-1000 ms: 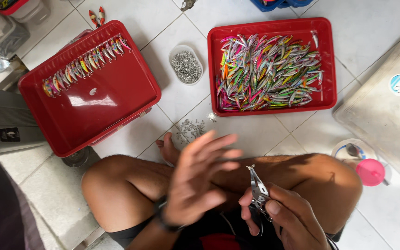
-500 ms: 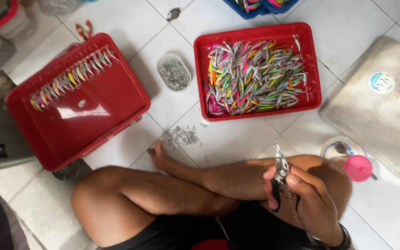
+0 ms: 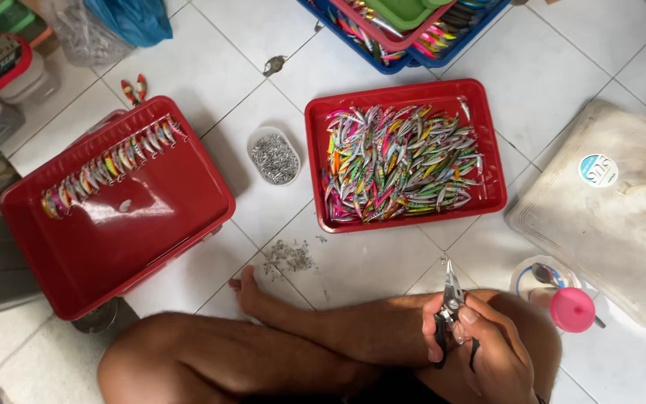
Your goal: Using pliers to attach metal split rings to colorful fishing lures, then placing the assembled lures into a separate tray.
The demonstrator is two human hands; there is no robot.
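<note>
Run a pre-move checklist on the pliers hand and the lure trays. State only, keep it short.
1. Pliers gripped in right hand: ok.
2. Plier tips free of any lure: ok, nothing seen in them.
3. Left hand in view: not ok, unseen.
4. Red tray of loose lures within view ahead: ok.
5. Small dish of metal rings upright beside it: ok.
6. Row of lures lined up on red lid: ok.

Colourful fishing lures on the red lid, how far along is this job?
Done: one row of colourful fishing lures lined along the red plastic lid's far edge. In hand: the right hand grips small metal pliers, no lure. Left: a heaped pile of lures fills the red plastic tray.
</note>
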